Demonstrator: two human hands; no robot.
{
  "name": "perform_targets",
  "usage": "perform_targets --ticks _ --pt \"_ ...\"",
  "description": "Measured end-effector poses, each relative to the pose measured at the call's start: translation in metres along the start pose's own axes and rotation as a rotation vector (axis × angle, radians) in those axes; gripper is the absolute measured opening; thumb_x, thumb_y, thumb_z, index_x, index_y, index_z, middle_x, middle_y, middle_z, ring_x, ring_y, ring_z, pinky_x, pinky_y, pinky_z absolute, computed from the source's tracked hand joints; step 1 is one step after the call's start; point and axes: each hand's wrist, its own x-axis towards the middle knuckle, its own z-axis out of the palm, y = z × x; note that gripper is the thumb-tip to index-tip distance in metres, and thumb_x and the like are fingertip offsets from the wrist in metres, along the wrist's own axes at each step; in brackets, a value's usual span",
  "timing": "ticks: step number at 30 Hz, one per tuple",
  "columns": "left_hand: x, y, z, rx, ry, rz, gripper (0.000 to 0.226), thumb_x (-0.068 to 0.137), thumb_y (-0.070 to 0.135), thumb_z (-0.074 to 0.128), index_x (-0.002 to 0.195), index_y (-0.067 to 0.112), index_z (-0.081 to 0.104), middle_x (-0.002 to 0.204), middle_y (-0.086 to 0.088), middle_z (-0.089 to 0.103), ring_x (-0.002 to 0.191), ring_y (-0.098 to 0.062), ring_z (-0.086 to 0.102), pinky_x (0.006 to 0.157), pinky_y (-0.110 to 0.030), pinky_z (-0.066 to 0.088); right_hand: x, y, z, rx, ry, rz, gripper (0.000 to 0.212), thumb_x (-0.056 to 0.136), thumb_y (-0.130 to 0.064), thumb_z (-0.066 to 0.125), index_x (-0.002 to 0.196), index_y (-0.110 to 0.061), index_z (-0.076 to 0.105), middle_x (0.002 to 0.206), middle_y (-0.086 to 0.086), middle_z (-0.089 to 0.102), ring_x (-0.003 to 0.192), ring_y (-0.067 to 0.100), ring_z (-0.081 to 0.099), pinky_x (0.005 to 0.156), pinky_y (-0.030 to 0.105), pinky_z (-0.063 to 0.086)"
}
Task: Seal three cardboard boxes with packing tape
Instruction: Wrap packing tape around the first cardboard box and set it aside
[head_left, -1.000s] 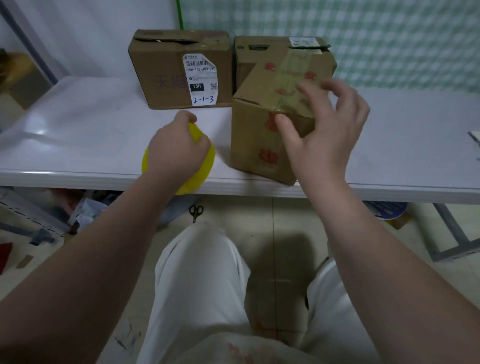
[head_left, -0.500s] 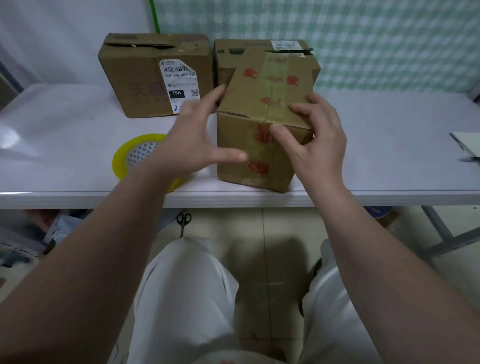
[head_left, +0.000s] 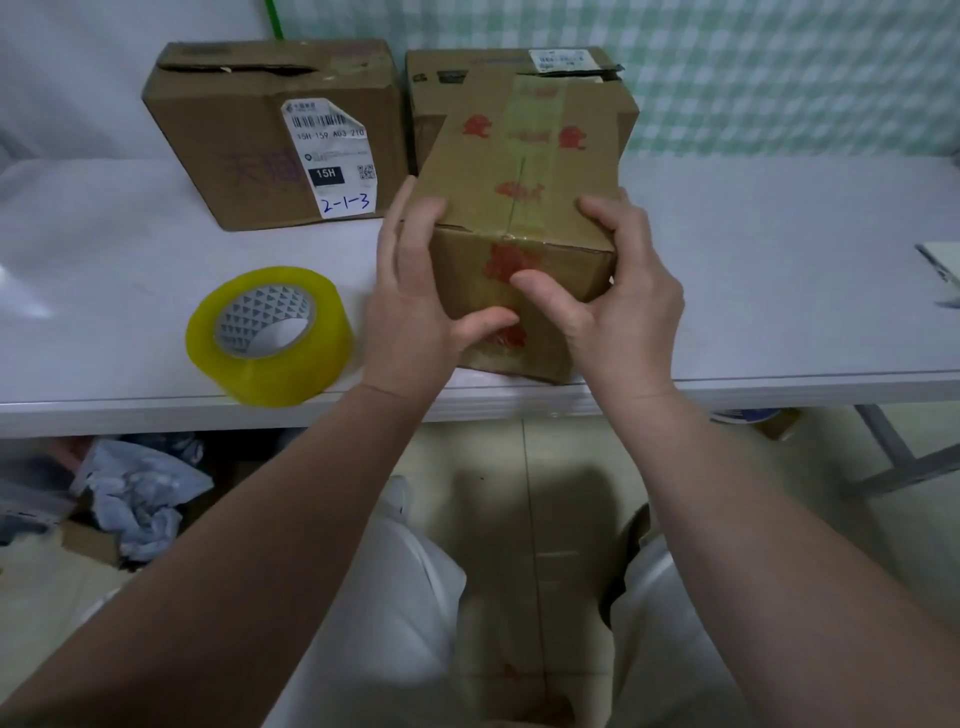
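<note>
Head — both hands (head_left: 410, 312) (head_left: 621, 306) round box (head_left: 524, 161)

Brown box (head_left: 524, 171) w/ red print; yellow tape roll (head_left: 270, 335), grey triangle-pattern core; white tabletop (head_left: 753, 270); green-white check backdrop (head_left: 779, 67).

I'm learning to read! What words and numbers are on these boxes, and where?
"15H 159 A03 210": white label on the left back box.
"15H": black patch on that label.
"2-1-3": blue handwriting, same label.
"天": purple print on that box, rest hidden.
Red marks on the front box: blurred.
Small label on the right back box: too small.
</note>
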Motion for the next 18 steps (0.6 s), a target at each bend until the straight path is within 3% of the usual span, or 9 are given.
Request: perform_targets --ticks 2,5,9,12,14,16,18 --pt "-0.003 0.000 0.001 0.030 -0.034 -0.016 0.099 0.056 0.046 0.084 0.131 0.030 0.022 0.145 -0.025 0.030 0.131 -0.025 0.035 0.100 -0.003 0.025 0.000 0.001 -0.001 -0.005 -0.023 0.007 0.069 0.066 -0.061 0.074 0.122 -0.040 0.041 0.138 0.007 0.054 0.118 0.019 0.058 0.095 0.036 0.049" --pt "-0.005 -0.001 0.002 0.077 -0.076 -0.004 0.110 0.051 0.044 0.087 0.134 0.030 0.016 0.146 -0.028 0.025 0.133 -0.033 0.036 0.102 -0.025 0.036 0.001 0.002 -0.003 -0.029 -0.059 0.009 0.075 0.063 -0.057 0.079 0.123 -0.042 0.035 0.142 0.007 0.050 0.119 0.020 0.057 0.097 0.036 0.049" --pt "-0.009 -0.004 -0.002 0.203 -0.146 0.012 0.119 0.052 0.039 0.088 0.140 0.027 0.009 0.147 -0.032 0.023 0.135 -0.039 0.034 0.101 -0.036 0.038 -0.002 -0.002 -0.007 -0.036 -0.133 0.038 0.081 0.062 -0.052 0.083 0.127 -0.039 0.035 0.145 0.005 0.046 0.122 0.019 0.055 0.099 0.035 0.047" --pt "-0.012 0.001 -0.013 0.057 -0.177 -0.051 0.107 0.066 0.042 0.082 0.145 0.029 0.011 0.148 -0.015 0.033 0.134 -0.027 0.040 0.106 -0.040 0.040 -0.002 -0.012 -0.018 0.195 -0.118 0.146 0.055 0.071 -0.055 0.073 0.116 -0.041 0.044 0.131 -0.005 0.056 0.116 0.013 0.058 0.096 0.032 0.049" --pt "-0.005 0.010 -0.020 -0.232 -0.107 -0.226 0.084 0.083 0.046 0.066 0.149 0.030 0.017 0.136 0.009 0.048 0.122 -0.008 0.053 0.101 -0.035 0.047 0.002 -0.019 -0.023 0.347 -0.078 0.267 0.035 0.082 -0.051 0.064 0.109 -0.037 0.047 0.119 -0.014 0.060 0.112 0.004 0.058 0.090 0.024 0.048" --pt "0.009 0.023 -0.021 -0.347 -0.052 -0.522 0.060 0.094 0.053 0.043 0.147 0.026 0.032 0.124 0.023 0.052 0.113 0.007 0.053 0.100 -0.024 0.044 0.006 -0.021 -0.028 0.464 -0.092 0.418 0.034 0.086 -0.047 0.064 0.113 -0.034 0.047 0.119 -0.012 0.061 0.106 0.000 0.060 0.083 0.023 0.048" --pt "0.021 0.028 -0.020 -0.450 -0.077 -0.797 0.058 0.095 0.060 0.028 0.135 0.026 0.053 0.124 0.017 0.059 0.116 -0.002 0.053 0.104 -0.031 0.039 0.006 -0.019 -0.031 0.543 -0.135 0.555 0.043 0.086 -0.051 0.062 0.123 -0.037 0.045 0.123 -0.008 0.061 0.107 0.005 0.060 0.088 0.029 0.050"
